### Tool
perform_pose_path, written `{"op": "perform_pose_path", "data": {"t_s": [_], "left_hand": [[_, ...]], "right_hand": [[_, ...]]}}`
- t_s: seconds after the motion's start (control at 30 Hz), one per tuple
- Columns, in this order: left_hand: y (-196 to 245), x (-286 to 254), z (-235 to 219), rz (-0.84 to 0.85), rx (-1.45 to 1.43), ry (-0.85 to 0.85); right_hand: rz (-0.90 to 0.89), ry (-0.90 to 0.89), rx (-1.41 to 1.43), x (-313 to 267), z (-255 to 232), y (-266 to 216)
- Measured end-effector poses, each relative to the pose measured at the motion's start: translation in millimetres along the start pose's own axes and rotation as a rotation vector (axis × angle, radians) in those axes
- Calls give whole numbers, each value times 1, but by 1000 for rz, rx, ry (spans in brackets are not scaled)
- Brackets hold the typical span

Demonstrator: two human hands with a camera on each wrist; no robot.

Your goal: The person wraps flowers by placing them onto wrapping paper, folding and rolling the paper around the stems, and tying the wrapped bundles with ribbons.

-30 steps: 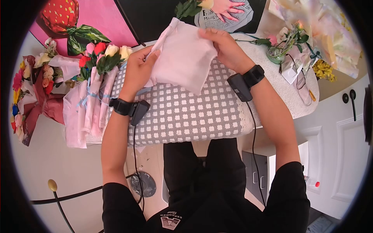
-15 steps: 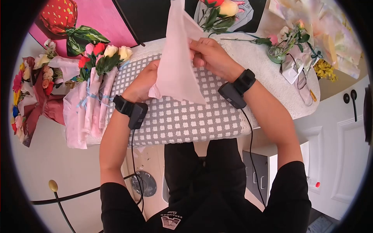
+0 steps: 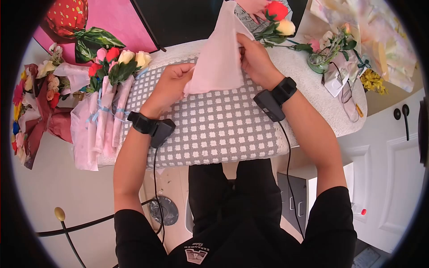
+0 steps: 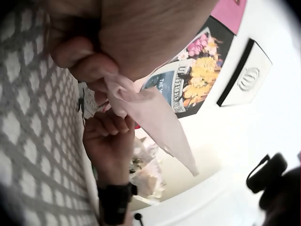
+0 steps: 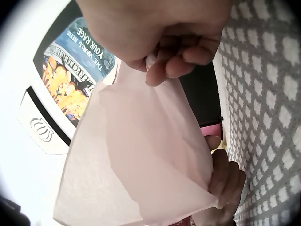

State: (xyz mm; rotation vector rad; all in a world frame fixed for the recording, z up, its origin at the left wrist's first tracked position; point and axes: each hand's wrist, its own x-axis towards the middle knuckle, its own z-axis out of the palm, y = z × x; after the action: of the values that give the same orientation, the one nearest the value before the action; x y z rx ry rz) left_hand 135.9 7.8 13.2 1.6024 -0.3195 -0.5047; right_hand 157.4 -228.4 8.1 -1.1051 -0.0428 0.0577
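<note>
A sheet of pale pink wrapping paper (image 3: 216, 67) is held up between both hands, standing above the checked cushion. My left hand (image 3: 170, 87) pinches its lower left edge with curled fingers; in the left wrist view, the paper (image 4: 157, 117) bunches at those fingertips. My right hand (image 3: 259, 62) grips the right edge, thumb and fingers closed on the paper (image 5: 141, 141) in the right wrist view. Just beyond that edge show a red rose (image 3: 277, 11) and a cream rose (image 3: 286, 27) with green leaves; their stems are hidden.
A grey-and-white checked cushion (image 3: 210, 134) lies under the hands on a white-covered table (image 3: 330, 120). At left lie several wrapped roses (image 3: 105, 120) tied with blue ribbon. A glass vase (image 3: 318, 64) with flowers stands at right. Pictures lean behind.
The paper has turned from a broad face toward me to a narrower, upright cone-like fold. The roses beyond it now show farther right, both blooms visible. Both hands still hold the paper.
</note>
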Motion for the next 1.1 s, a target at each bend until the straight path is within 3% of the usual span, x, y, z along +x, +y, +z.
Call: {"op": "perform_pose_path", "data": {"t_s": [0.03, 0.1, 0.17, 0.23, 0.3, 0.33, 0.43, 0.57, 0.7, 0.77, 0.9, 1.1], "left_hand": [[-2, 1, 0, 74, 174, 68], [-1, -4, -3, 37, 124, 47], [5, -7, -2, 202, -72, -1], [11, -5, 1, 237, -173, -57], [6, -4, 14, 410, 77, 120], [3, -3, 15, 496, 190, 116], [4, -5, 13, 337, 254, 243], [2, -1, -1, 213, 226, 258], [2, 2, 1, 209, -57, 251], [0, 6, -1, 120, -302, 315], [-7, 5, -9, 97, -356, 295], [1, -1, -1, 182, -212, 388]], "right_hand": [[7, 5, 0, 1, -3, 2], [-37, 5, 27, 3, -6, 3], [-60, 30, 62, 7, -10, -2], [-60, 121, 119, 10, -20, -9], [-80, 158, 85, 12, -28, -9], [-103, 157, 77, 12, -30, -8], [-131, 178, 64, 6, -22, 0], [-137, 188, 54, 5, -14, 1], [-140, 180, 90, 5, -12, -2], [-121, 180, 80, 2, -7, -1], [-167, 133, 98, 0, -3, 4], [-71, 59, 217, -3, -5, -2]]}}
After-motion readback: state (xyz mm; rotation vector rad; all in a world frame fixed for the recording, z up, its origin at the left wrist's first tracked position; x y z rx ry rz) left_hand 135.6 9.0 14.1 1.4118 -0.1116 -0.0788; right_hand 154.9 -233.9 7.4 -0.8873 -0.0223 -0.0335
